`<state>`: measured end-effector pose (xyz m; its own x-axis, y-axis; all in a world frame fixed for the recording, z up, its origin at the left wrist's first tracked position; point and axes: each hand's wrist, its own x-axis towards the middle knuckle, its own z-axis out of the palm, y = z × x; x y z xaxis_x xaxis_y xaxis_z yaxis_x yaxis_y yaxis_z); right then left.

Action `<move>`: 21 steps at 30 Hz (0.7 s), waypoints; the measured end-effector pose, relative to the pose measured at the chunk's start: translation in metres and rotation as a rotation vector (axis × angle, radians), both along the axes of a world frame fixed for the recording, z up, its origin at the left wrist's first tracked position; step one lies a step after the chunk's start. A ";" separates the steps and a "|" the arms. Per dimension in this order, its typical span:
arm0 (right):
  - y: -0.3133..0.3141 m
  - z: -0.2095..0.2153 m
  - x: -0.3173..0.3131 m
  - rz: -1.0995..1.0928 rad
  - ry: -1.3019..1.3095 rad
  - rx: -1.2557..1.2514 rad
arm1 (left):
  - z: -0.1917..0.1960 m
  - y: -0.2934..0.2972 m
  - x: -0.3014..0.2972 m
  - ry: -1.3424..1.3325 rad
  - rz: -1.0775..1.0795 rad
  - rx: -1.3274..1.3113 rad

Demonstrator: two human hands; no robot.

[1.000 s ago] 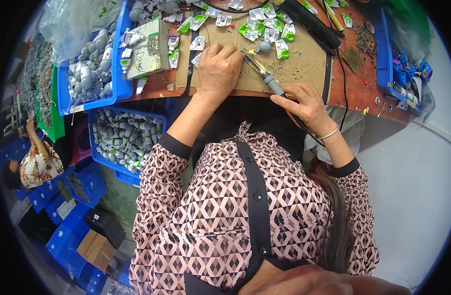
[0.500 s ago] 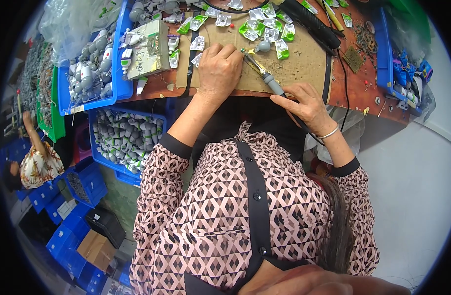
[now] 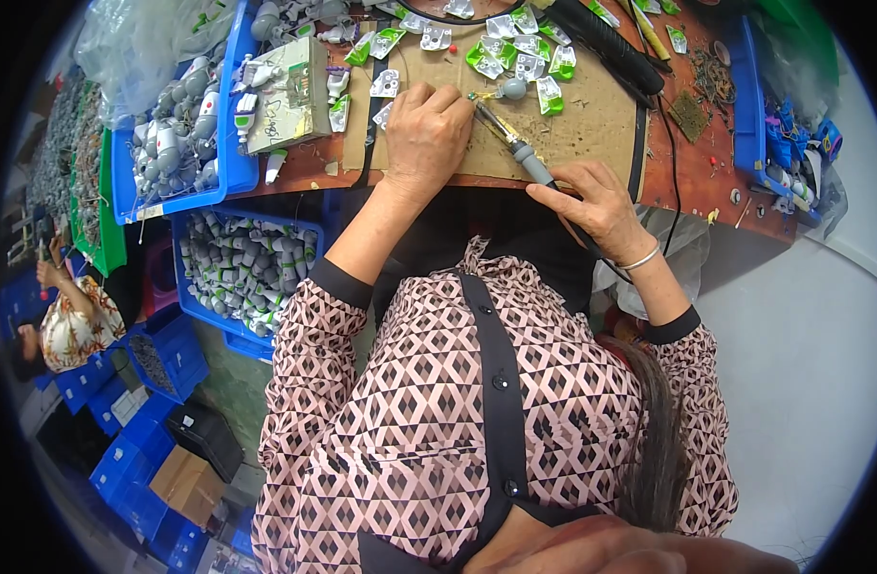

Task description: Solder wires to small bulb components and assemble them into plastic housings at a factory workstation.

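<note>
My right hand (image 3: pixel 596 206) is closed round the grey handle of a soldering iron (image 3: pixel 528 158), whose metal shaft slants up and left. Its tip meets a tiny green part (image 3: pixel 473 97) beside the fingertips of my left hand (image 3: pixel 425 132). Those fingers are pinched together over the cardboard mat (image 3: pixel 582 134); what they grip is too small and too covered to make out. A small round grey piece (image 3: pixel 512 89) with a yellowish end lies just right of the iron's tip. Green and clear plastic pieces (image 3: pixel 529 57) are scattered beyond my hands.
At left stands a blue bin (image 3: pixel 175 206) of grey-and-white parts, beside a box-shaped block (image 3: pixel 290 96). A lower blue bin (image 3: pixel 252 277) holds more parts. A black tube (image 3: pixel 611 48) crosses the mat's far right. Another blue bin (image 3: pixel 745 115) stands right. Another person (image 3: pixel 80 325) sits far left.
Both my hands and the soldering iron stay almost still. At the far left, the other person's hands have shifted, and a red-tipped object now shows near them.
</note>
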<state>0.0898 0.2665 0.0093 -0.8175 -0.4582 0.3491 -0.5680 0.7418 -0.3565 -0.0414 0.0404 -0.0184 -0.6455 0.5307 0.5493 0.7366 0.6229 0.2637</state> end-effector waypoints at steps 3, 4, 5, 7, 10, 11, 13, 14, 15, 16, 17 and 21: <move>0.001 0.000 0.000 0.001 0.001 -0.009 | 0.001 0.000 0.000 -0.002 -0.001 -0.003; 0.001 0.000 0.000 0.003 -0.001 -0.009 | 0.001 0.000 0.001 -0.002 -0.001 -0.003; 0.001 0.000 0.001 0.004 -0.003 -0.008 | 0.001 0.000 0.001 -0.002 0.000 0.003; 0.002 0.001 0.001 0.004 0.007 -0.008 | 0.001 0.000 0.001 -0.001 0.003 0.010; 0.002 0.002 0.001 0.006 0.016 -0.007 | 0.001 0.000 0.001 -0.001 0.004 0.006; 0.002 0.002 0.000 0.007 0.014 -0.007 | 0.001 -0.001 0.001 0.000 0.007 0.000; 0.002 0.001 0.000 0.008 0.011 -0.007 | 0.001 -0.001 0.001 0.002 0.009 -0.006; 0.002 0.000 0.000 0.009 0.007 -0.008 | 0.001 -0.001 0.001 0.002 0.007 0.001; 0.002 -0.001 -0.001 0.009 0.008 -0.008 | 0.000 0.000 0.001 0.001 0.005 0.008; 0.002 -0.002 -0.001 0.008 0.008 -0.002 | 0.000 0.000 0.001 0.002 0.005 0.008; 0.002 -0.002 -0.001 0.007 0.009 0.004 | 0.000 0.000 0.001 0.002 0.005 0.012; 0.002 0.000 -0.002 0.009 -0.006 0.000 | -0.001 -0.003 0.001 -0.014 0.017 -0.043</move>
